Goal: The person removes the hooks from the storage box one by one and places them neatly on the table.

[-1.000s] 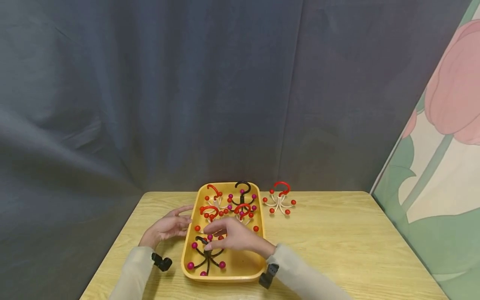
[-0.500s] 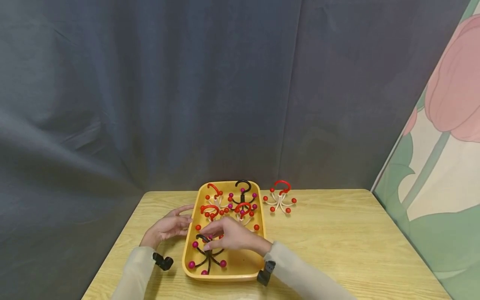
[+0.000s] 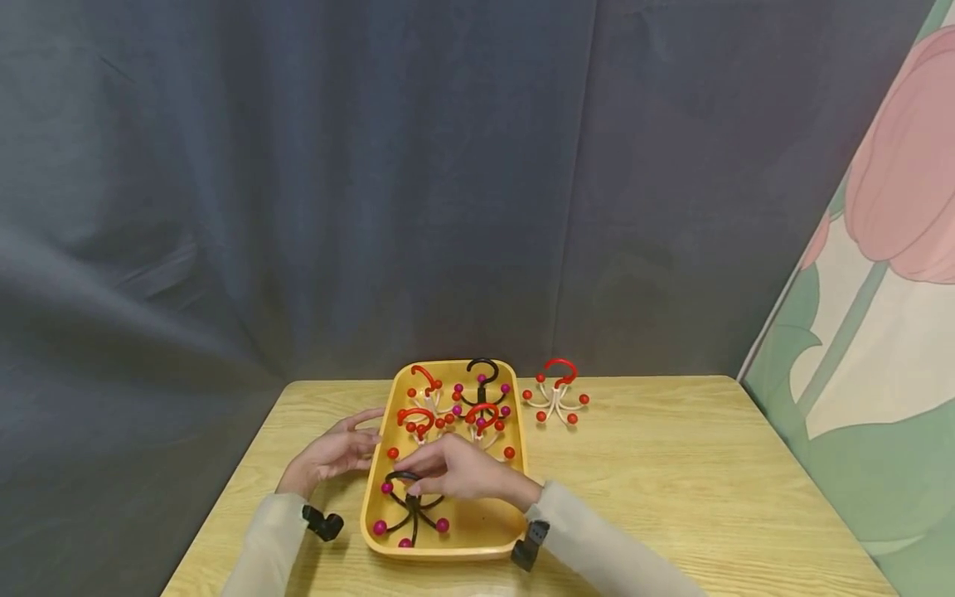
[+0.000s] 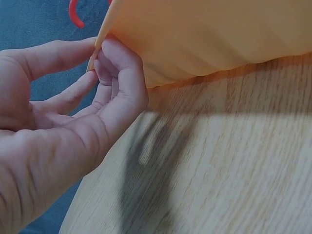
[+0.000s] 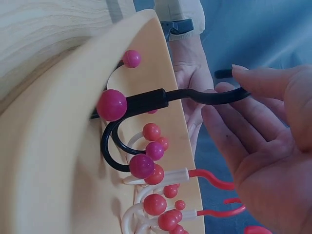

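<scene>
Has just turned the curved hook (image 5: pixel 214 99) of the near black ball-tipped hanger (image 5: pixel 146 101) slightly, pinching it between thumb and fingers of the right hand (image 3: pixel 458 473). Seems to have changed its facing, not its place: stands beneath that grip on splayed, magenta-balled arms inside the yellow tray (image 3: pixel 485 526). Pinches the tray's rim steadily in the left hand (image 3: pixel 336 452), as before. Leaves undisturbed the far black hanger (image 3: pixel 482 398) and red-hooked white hangers (image 3: pixel 429 404) beyond the right grip, plus another (image 3: pixel 555 400) outside the tray, farther right.
</scene>
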Tool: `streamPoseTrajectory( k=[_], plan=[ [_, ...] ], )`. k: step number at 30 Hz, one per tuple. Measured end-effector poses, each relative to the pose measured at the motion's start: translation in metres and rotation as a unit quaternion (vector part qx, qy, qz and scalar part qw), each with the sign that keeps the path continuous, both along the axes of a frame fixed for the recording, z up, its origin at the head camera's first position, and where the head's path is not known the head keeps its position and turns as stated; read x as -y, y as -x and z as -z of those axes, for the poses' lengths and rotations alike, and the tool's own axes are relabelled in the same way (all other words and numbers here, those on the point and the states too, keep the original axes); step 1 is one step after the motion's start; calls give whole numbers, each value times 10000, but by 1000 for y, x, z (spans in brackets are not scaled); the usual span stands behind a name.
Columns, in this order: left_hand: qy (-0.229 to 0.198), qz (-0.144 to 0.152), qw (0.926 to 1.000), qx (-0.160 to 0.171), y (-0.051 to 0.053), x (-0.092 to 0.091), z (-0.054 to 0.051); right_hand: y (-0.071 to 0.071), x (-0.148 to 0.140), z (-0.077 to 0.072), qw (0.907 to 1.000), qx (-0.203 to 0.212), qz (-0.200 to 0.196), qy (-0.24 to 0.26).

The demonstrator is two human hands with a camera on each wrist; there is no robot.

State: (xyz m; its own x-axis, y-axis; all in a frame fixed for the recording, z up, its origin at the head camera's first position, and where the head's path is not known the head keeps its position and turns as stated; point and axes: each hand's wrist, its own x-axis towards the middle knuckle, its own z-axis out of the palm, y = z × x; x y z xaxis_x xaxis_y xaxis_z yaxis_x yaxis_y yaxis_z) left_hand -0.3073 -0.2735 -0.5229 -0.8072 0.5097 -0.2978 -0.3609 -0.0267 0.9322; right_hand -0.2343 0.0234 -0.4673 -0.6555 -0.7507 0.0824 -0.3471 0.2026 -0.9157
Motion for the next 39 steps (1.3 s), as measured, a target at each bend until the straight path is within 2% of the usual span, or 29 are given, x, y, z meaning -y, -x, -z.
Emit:
streamPoseTrajectory(
  k=[9, 18, 29, 39],
  plan=[
    [-42, -47, 9999, -90, -2, -2, 0, 3, -3, 2, 9997, -54, -205, -104],
    [-177, -19, 9998, -31, -3, -9, 11, 0, -11, 8, 9995, 17, -286, -109],
    [-130, -38, 9999, 10, -4, -3, 4, -1, -6, 10, 9998, -180, 18, -65],
    [-14, 3, 10000, -71, -1, -1, 0, -1, -5, 9, 9999, -55, 110, 0]
  ],
)
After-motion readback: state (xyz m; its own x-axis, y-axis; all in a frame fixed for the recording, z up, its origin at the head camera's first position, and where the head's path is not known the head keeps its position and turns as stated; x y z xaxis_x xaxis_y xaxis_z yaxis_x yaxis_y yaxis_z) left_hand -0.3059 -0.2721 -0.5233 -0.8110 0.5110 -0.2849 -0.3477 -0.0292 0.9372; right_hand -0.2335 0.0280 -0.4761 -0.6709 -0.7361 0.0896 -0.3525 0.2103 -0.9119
